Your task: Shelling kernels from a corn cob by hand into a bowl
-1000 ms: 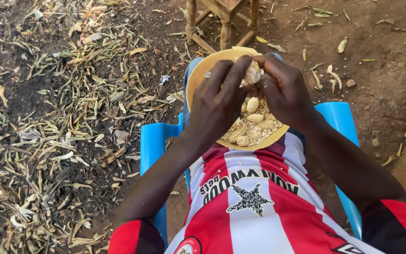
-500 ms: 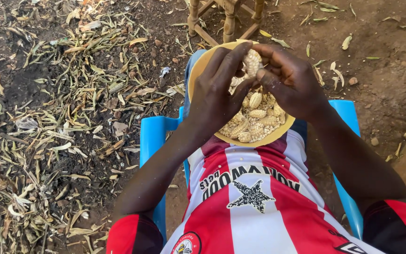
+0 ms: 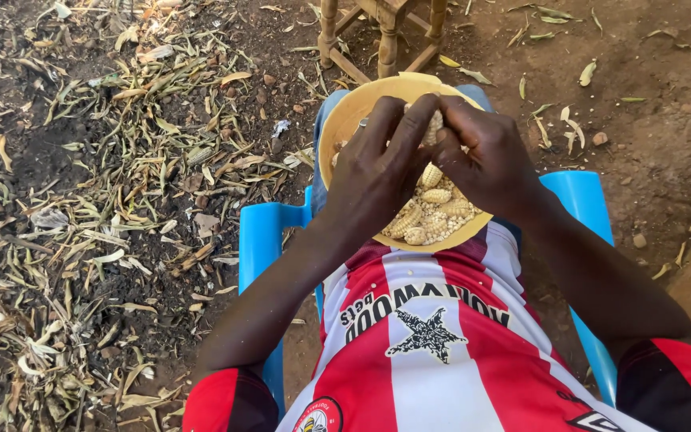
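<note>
Pale yellow maize cob (image 3: pixel 435 126), partly shelled, gripped above round yellow plastic bowl (image 3: pixel 345 120); more short cobs (image 3: pixel 433 196) and loose kernels heaped against near rim.

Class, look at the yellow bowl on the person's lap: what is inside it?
The yellow bowl holds small maize cobs and loose kernels. The left hand and right hand cover its middle, hiding whatever lies beneath.

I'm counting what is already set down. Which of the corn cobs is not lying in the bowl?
The cob gripped between the left hand and right hand, above the yellow bowl. The other cobs lie loose inside the bowl among kernels.
</note>
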